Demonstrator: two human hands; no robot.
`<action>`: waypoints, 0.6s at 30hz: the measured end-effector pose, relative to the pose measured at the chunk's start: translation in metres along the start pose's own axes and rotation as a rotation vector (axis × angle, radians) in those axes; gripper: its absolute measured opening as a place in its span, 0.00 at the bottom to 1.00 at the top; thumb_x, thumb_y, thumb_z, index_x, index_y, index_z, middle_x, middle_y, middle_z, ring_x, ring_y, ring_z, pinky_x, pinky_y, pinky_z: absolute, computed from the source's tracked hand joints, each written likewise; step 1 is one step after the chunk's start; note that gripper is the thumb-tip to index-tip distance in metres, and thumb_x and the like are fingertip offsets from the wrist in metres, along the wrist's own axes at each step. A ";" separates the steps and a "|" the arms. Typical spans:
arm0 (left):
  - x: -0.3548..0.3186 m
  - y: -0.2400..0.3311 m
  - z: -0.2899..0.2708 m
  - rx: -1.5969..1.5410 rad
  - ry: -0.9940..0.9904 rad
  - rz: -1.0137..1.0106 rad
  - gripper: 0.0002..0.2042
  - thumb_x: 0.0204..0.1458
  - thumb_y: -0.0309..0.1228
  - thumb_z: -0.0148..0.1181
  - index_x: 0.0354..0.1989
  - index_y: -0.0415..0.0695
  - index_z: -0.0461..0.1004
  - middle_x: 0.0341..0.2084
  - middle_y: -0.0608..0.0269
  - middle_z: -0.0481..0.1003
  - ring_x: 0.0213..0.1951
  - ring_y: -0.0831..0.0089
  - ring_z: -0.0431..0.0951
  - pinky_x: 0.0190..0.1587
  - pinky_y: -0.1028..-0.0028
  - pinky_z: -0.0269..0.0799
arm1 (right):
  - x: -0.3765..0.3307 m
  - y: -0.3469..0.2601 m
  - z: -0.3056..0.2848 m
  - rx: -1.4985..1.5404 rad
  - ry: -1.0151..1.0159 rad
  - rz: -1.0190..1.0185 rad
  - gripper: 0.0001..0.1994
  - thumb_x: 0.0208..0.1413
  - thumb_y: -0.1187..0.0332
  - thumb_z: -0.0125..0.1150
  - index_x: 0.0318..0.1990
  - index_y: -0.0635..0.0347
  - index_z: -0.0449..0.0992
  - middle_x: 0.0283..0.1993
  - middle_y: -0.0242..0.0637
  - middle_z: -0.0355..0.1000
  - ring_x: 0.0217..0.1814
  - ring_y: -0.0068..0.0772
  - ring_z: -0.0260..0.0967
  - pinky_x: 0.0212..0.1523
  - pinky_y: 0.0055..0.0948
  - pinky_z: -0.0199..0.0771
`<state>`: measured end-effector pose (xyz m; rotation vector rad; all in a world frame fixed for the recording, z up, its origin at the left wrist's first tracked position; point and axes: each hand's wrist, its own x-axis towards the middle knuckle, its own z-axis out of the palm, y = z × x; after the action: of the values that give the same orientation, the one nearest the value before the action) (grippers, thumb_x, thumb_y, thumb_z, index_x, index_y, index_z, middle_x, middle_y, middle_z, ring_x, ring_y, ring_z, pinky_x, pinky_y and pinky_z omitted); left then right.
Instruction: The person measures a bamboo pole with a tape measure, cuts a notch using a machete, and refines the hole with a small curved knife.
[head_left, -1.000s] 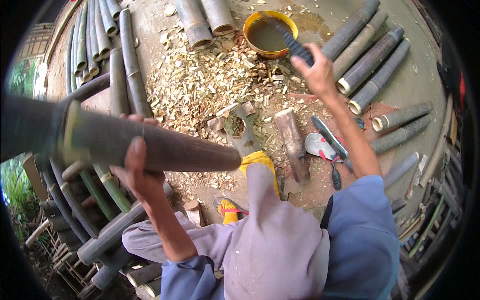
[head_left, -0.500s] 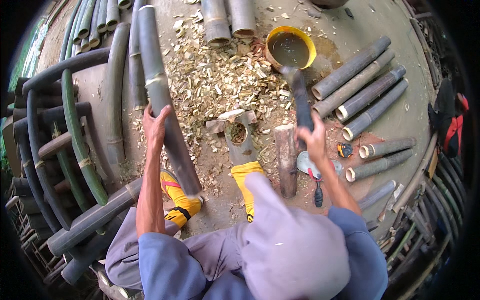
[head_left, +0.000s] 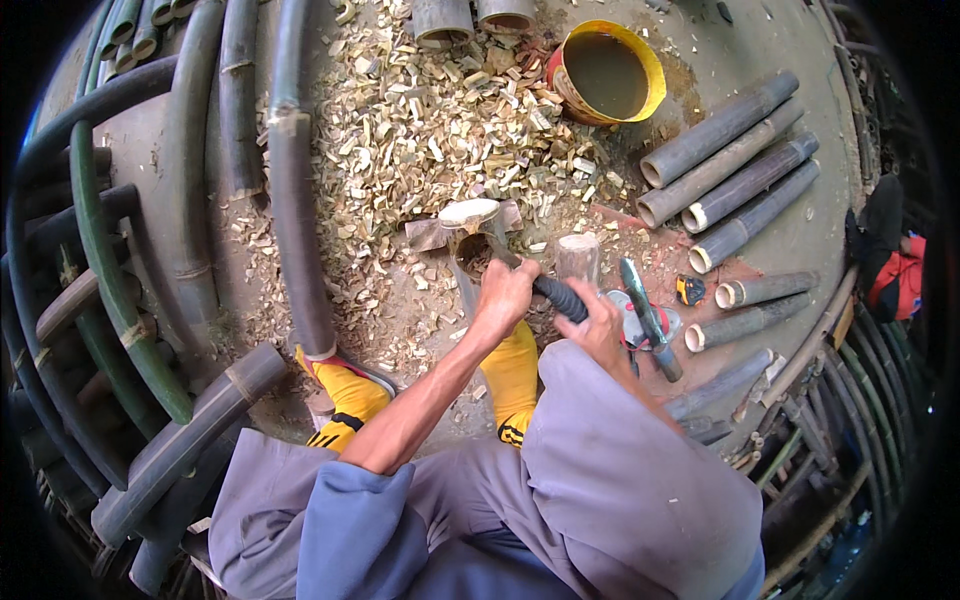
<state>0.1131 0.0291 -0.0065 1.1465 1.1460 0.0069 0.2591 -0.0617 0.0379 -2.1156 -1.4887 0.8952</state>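
A yellow bucket (head_left: 607, 72) holds murky brown liquid, the socks (head_left: 513, 372) are yellow, and the tool handle (head_left: 558, 297) looks black.

Bucket (head_left: 606, 72) beyond the chip heap (head_left: 440, 130), cut tubes (head_left: 730, 170) right, long poles (head_left: 200, 200) left.

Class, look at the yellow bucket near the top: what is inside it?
The yellow bucket holds murky brownish liquid, filling it well up. The liquid hides the bottom and anything sunk in it.

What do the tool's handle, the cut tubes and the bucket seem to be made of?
Handle: probably black rubber, matte and ribbed, gripped by both hands. Tubes: bamboo, going by the hollow ends and node rings. Bucket: likely yellow plastic, smooth-rimmed.
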 end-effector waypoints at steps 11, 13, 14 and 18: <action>-0.006 0.044 0.009 -1.578 0.140 0.100 0.10 0.59 0.32 0.50 0.40 0.37 0.69 0.48 0.51 0.70 0.50 0.64 0.71 0.52 0.67 0.73 | 0.148 -0.058 -0.085 -0.717 -0.374 -0.696 0.14 0.34 0.64 0.66 0.33 0.51 0.73 0.29 0.31 0.71 0.35 0.35 0.70 0.33 0.35 0.68; -0.007 0.035 0.008 -1.826 0.069 0.177 0.12 0.60 0.33 0.50 0.45 0.38 0.71 0.50 0.50 0.70 0.53 0.63 0.71 0.58 0.67 0.68 | 0.165 -0.080 -0.075 -0.766 -0.315 -0.898 0.11 0.37 0.64 0.64 0.32 0.50 0.74 0.28 0.29 0.72 0.35 0.31 0.70 0.34 0.32 0.67; -0.008 0.031 0.006 -1.974 0.029 0.216 0.13 0.60 0.33 0.50 0.47 0.38 0.71 0.50 0.50 0.71 0.53 0.63 0.71 0.59 0.66 0.68 | 0.170 -0.095 -0.070 -0.793 -0.273 -0.997 0.09 0.39 0.63 0.63 0.31 0.50 0.74 0.27 0.27 0.73 0.35 0.29 0.69 0.35 0.31 0.66; -0.013 0.013 -0.003 -2.080 -0.117 0.179 0.13 0.61 0.33 0.48 0.49 0.39 0.70 0.49 0.53 0.72 0.53 0.64 0.71 0.57 0.67 0.71 | 0.154 -0.120 -0.054 -0.854 -0.187 -0.983 0.12 0.34 0.63 0.66 0.31 0.49 0.74 0.28 0.28 0.71 0.35 0.30 0.68 0.36 0.31 0.65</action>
<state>0.1113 0.0307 0.0121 -0.6365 0.3905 1.0012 0.2509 0.1262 0.1122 -1.3159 -2.9432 0.0522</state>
